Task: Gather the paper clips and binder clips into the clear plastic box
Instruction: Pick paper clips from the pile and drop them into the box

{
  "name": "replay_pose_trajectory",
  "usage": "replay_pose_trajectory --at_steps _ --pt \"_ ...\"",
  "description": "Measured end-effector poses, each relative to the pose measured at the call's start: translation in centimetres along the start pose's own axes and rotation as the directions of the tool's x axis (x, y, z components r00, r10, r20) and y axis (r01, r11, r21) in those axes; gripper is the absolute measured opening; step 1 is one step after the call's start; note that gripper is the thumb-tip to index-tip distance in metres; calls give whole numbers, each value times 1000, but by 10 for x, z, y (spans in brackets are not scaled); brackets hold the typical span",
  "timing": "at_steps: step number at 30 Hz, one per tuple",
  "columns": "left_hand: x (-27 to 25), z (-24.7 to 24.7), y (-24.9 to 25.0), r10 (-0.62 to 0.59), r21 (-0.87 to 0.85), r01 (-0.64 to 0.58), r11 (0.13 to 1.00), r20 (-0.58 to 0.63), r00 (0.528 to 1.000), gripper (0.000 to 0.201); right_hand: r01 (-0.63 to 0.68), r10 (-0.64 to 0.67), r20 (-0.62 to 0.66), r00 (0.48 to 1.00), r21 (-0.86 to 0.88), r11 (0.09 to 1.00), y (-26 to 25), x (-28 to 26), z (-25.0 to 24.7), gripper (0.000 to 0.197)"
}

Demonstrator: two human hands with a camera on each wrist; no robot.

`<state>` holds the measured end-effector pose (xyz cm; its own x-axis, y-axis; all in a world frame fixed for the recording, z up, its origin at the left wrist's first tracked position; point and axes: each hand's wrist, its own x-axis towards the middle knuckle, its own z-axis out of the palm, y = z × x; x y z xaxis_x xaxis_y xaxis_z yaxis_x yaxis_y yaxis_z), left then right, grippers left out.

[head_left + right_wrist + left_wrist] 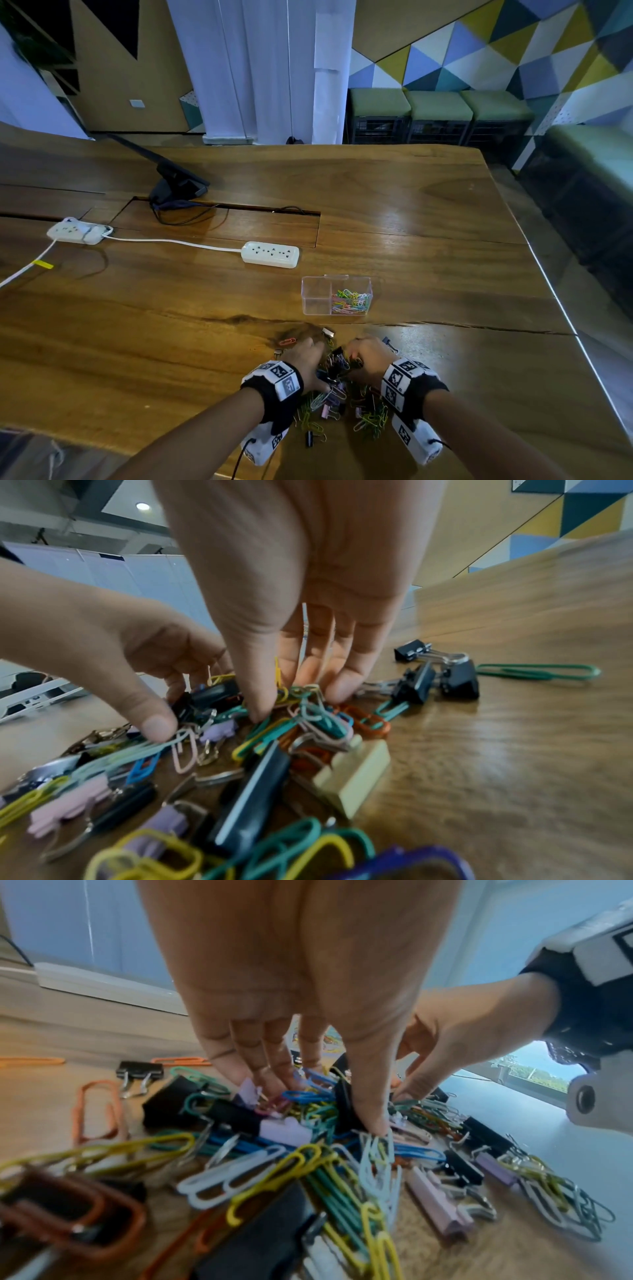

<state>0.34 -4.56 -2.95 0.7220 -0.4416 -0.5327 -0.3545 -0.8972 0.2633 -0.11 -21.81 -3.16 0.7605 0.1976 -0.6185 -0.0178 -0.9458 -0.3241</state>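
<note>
Both hands dig into the clip pile (337, 394) at lower centre of the bench (137, 325): left hand (306, 353) and right hand (364, 356), fingers spread, touching clips. The clear box (317, 296) sits just above, paper clips in its right compartment.

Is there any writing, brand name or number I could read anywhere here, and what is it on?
No readable text anywhere.
Black-and-white square code patterns on the white wristbands: pictures, not words.
White power strip: no legible marking.
Small yellow tag on the white cable: too small to read.
Clear plastic box and the pile of coloured paper clips and binder clips: no lettering visible.
</note>
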Motion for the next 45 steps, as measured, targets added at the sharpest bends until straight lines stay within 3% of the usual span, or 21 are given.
replay_pose_trajectory --at_steps 7,21,30,37,45 --pt "3 -8 4 8 -125 -2 992 42 999 52 25 -19 -79 997 85 996 11 -12 11 30" --pt "4 -7 0 -61 -421 42 906 -32 998 31 3 54 -260 964 216 976 21 -22 6 10" --pt "4 -10 -3 62 -326 -36 945 69 996 44 46 39 -411 911 197 979 19 -24 -53 12" --pt "6 -1 -2 80 -229 -86 970 -33 996 36 -10 140 -522 841 245 970 11 -8 -90 11" --pt "7 -3 6 75 -81 -76 994 -14 997 31 -68 165 -492 855 208 976 -2 12 -100 19"
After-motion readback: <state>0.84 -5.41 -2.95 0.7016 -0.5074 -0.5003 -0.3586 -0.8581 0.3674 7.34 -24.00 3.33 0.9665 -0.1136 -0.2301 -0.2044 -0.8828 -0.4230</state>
